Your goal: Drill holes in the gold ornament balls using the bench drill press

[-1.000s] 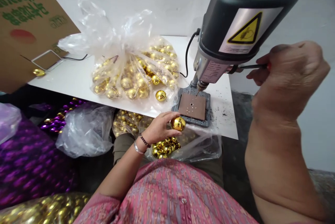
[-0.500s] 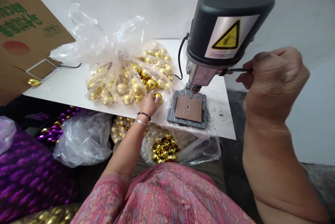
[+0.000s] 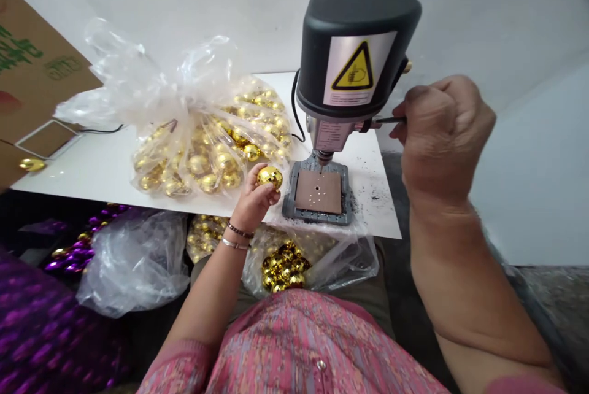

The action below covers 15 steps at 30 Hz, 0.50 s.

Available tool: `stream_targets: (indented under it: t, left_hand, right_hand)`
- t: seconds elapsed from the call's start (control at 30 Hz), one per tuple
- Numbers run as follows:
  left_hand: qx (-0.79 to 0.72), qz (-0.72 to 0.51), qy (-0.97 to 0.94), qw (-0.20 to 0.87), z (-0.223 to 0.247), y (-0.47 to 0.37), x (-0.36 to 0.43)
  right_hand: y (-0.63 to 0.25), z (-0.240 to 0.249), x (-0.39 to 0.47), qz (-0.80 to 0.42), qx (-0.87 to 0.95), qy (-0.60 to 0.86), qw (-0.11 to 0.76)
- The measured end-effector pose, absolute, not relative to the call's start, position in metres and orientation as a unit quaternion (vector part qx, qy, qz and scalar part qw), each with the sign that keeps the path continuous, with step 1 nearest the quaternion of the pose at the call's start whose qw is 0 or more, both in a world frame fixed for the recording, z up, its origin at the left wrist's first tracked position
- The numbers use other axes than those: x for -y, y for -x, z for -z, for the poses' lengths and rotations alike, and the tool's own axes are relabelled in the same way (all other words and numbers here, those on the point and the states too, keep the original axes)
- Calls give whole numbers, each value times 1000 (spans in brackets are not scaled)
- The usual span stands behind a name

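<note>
My left hand (image 3: pixel 256 200) holds a gold mirrored ball (image 3: pixel 269 178) between thumb and fingers, just left of the drill press base (image 3: pixel 294 213). My right hand (image 3: pixel 444 139) is closed round the feed lever (image 3: pixel 389 120) on the side of the drill press (image 3: pixel 352 44). The drill bit (image 3: pixel 321 169) points down, above a brown plate (image 3: pixel 329 182) with a dark hole and pale specks on it. Behind my left hand, a clear plastic bag (image 3: pixel 184 130) full of gold balls lies on the white table (image 3: pixel 202 205).
A cardboard box (image 3: pixel 41 69) stands at the left, with a loose gold ball (image 3: pixel 32 164) by it. Below the table edge, another bag of gold balls (image 3: pixel 285 266) rests on my lap. Purple balls (image 3: pixel 50 326) fill the lower left. Dark shavings (image 3: pixel 368 191) lie by the base.
My left hand has lifted the gold ball away from the bag, up and toward me. My right hand remains on the lever. The whole view has shifted slightly.
</note>
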<state>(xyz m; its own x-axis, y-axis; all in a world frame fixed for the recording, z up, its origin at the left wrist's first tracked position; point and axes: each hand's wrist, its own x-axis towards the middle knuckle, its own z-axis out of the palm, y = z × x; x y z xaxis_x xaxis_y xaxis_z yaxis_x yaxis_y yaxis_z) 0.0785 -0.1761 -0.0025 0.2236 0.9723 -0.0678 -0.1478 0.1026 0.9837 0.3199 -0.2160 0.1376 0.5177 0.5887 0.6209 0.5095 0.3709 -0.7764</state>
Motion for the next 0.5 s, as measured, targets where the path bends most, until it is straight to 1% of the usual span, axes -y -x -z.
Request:
stream_targets:
  t: [0.07, 0.13, 0.27, 0.33, 0.5]
  left_hand:
    - [-396, -424, -453, 676, -6, -86, 184]
    - [-387, -392, -429, 716, -11, -95, 187]
    - [-389, -357, -407, 745, -11, -112, 183]
    - [-407, -338, -429, 732, -11, -120, 179]
    - [-484, -330, -499, 639, -11, -137, 166]
  right_hand:
    - [-323, -149, 210, -45, 484, 573, 660]
    - [-328, -162, 201, -66, 481, 581, 654]
    - [-339, -179, 180, -108, 489, 579, 643]
    - [-343, -182, 171, -125, 486, 585, 637]
    - [-346, -181, 160, -143, 490, 576, 638]
